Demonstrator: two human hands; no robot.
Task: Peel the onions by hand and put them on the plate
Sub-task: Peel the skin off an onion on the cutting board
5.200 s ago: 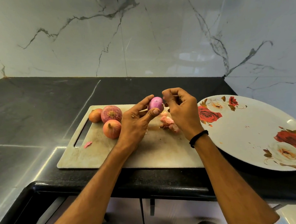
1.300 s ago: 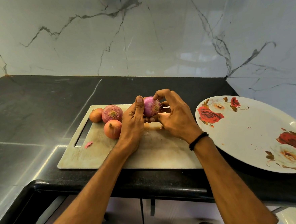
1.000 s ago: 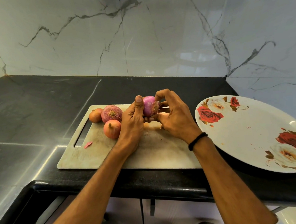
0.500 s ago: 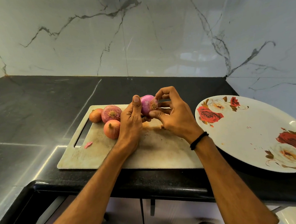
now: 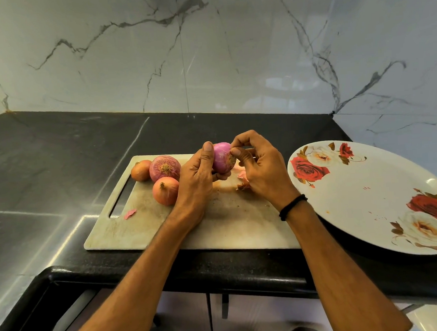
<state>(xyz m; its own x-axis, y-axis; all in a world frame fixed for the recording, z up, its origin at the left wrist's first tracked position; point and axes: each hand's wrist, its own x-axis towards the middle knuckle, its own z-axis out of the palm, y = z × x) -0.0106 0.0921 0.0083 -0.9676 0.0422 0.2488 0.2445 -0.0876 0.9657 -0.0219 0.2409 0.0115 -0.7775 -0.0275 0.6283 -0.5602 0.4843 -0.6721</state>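
Left hand (image 5: 196,178) grips onion (image 5: 221,160) (peeled, purple); right hand (image 5: 260,167) pinches root.

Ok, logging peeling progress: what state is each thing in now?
Held onion, mostly peeled, root end on, lifted off cutting board.
Left hand, grips held onion.
Right hand, pinches its root end.
Large red onion, unpeeled, on board.
Back-left onion, unpeeled.
Front onion, unpeeled.
Plate, holds no onion.
Peel scraps, loose on board.

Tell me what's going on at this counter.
A person is peeling onions. The left hand holds a glossy purple onion above the pale cutting board while the right hand pinches at its root end. Three unpeeled onions wait on the board; the white rose-patterned plate holds none yet.
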